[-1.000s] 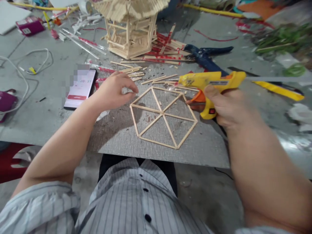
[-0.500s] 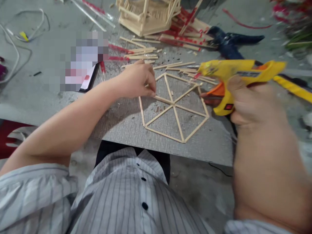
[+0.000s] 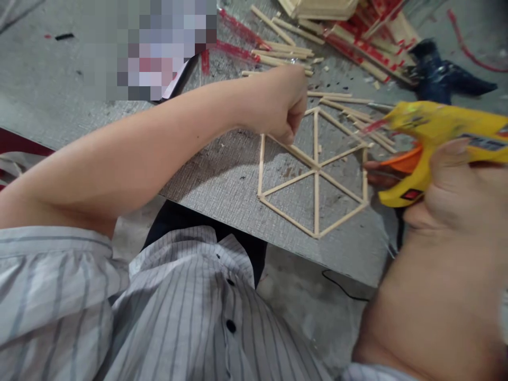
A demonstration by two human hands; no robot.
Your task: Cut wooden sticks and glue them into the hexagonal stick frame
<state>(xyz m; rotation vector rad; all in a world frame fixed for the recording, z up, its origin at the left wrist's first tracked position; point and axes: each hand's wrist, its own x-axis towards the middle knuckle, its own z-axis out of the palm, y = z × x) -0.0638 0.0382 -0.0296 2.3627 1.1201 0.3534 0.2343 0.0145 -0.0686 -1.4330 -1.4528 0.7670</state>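
A hexagon frame of thin wooden sticks (image 3: 315, 172), with spokes meeting at its middle, lies flat on a grey textured board (image 3: 222, 180). My left hand (image 3: 278, 106) rests at the frame's upper left corner, fingers curled and pinched down on the sticks there. My right hand (image 3: 456, 196) grips a yellow glue gun (image 3: 432, 143) with an orange trigger. Its nozzle points left, just above the frame's right corner.
Loose wooden sticks (image 3: 286, 50) and red-wrapped stick bundles (image 3: 377, 47) lie beyond the frame. A dark blue tool (image 3: 440, 76) sits at the far right. A phone (image 3: 174, 79), partly blurred, lies to the left. The board's front edge runs over my lap.
The view has tilted down and closer. My left hand has slid from left of the frame onto its upper left corner and closed. The glue gun stays beside the frame's right side.
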